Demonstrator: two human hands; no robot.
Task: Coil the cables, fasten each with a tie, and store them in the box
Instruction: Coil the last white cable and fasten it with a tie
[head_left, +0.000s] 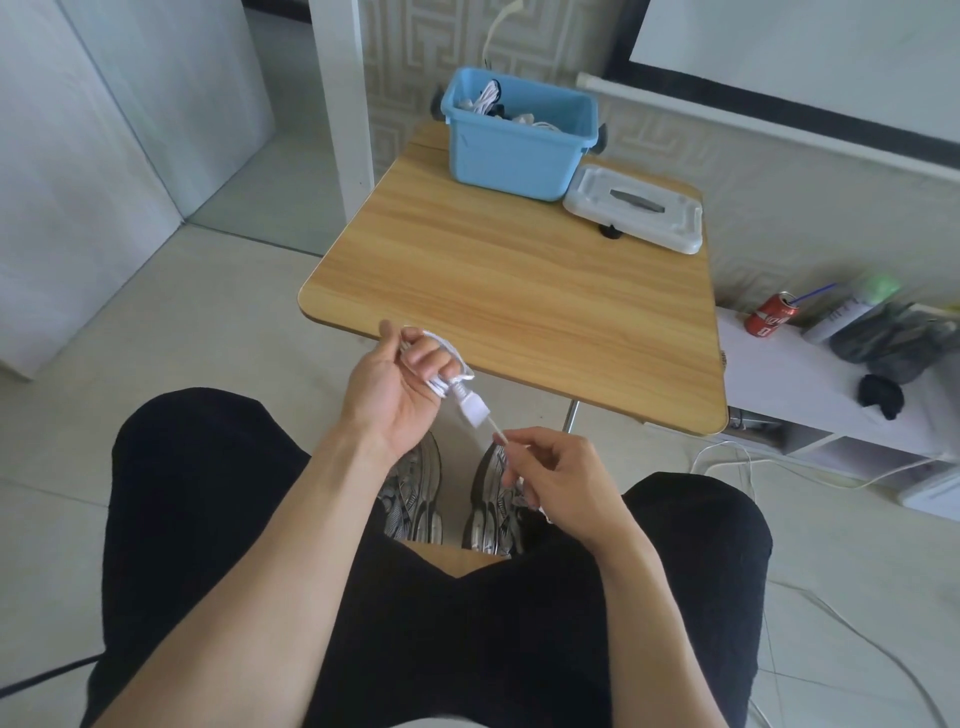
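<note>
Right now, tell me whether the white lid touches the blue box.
Cannot tell. In the head view the white lid lies on the table right beside the blue box, but the box's near corner hides where they would meet.

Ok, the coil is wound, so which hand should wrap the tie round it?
Right hand, probably. It already pinches the thin tie just below the white cable coil, while the left hand grips that coil and cannot let go.

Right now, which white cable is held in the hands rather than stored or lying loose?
The coiled white cable with the USB plug, gripped by the left hand; the right hand pinches its tie. Others sit in the blue box or trail on the floor.
</note>
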